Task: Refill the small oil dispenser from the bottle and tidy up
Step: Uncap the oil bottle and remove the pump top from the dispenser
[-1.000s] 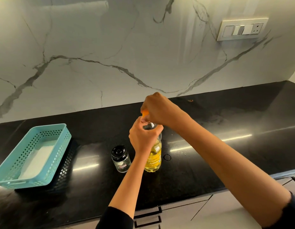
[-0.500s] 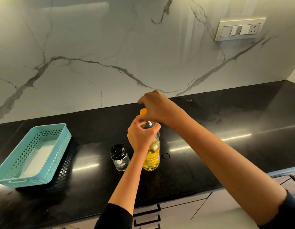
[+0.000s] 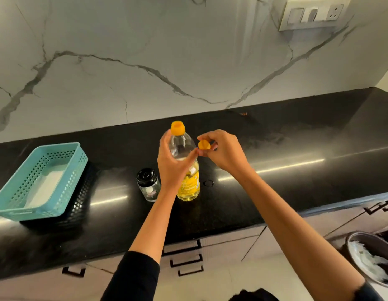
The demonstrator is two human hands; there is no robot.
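Head camera, looking down on a black counter (image 3: 297,192) below a veined marble wall (image 3: 145,40): at far left a teal perforated basket (image 3: 67,181) sits on the counter, well apart from the work. Near the middle the small oil dispenser (image 3: 148,184), a clear glass jar with its black lid on, stands upright just beside the left wrist. The left hand (image 3: 174,168) grips the oil bottle (image 3: 189,185) around its clear upper body, fingers (image 3: 163,141) curled round the far side and the thumb across the near side. The bottle stands upright on the counter, yellow oil filling its lower part, its orange neck (image 3: 178,128) uncovered at the top. Just to the right, the right hand (image 3: 225,153) pinches the orange cap (image 3: 204,145) between thumb and fingertips, level with the bottle's shoulder and close to the left thumb, clear of the neck. A small dark ring (image 3: 208,183) lies on the counter just right of the bottle's base. A switch plate (image 3: 314,14) is set in the wall at upper right, and a dark bin (image 3: 362,242) holding white scraps shows at the lower right edge, below the counter.
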